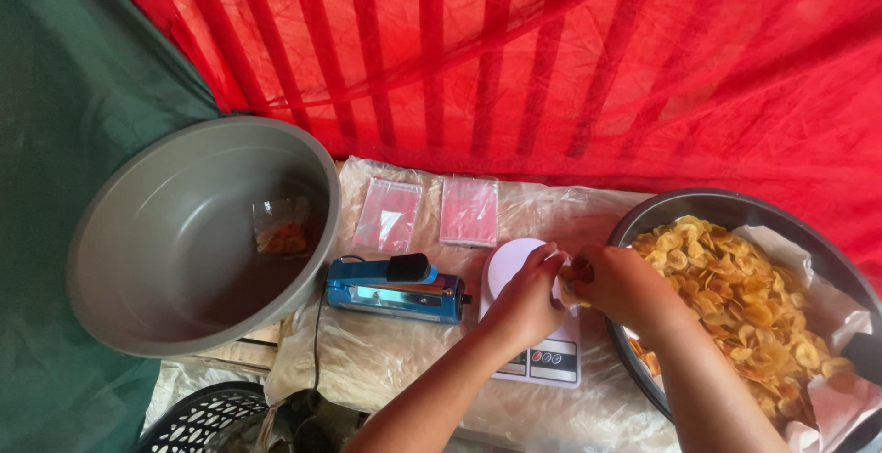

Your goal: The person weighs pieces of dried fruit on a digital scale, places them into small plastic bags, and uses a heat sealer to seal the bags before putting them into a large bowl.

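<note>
From the head camera: both hands meet above the white flat kitchen scale, the left hand pinching open a small clear plastic pouch, the right hand nearer, fingers closed on yellow chips at its mouth; the grey round pan of chips sits right of the scale

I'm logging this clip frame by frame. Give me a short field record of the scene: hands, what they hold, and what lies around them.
left hand: holds a small clear bag open above the white scale
right hand: pushes chips into the bag
chips source: dark basin of yellow chips, right
sealer: blue heat sealer, left of scale
grey basin: one filled packet inside
spare bags: two flat stacks behind the sealer
</note>
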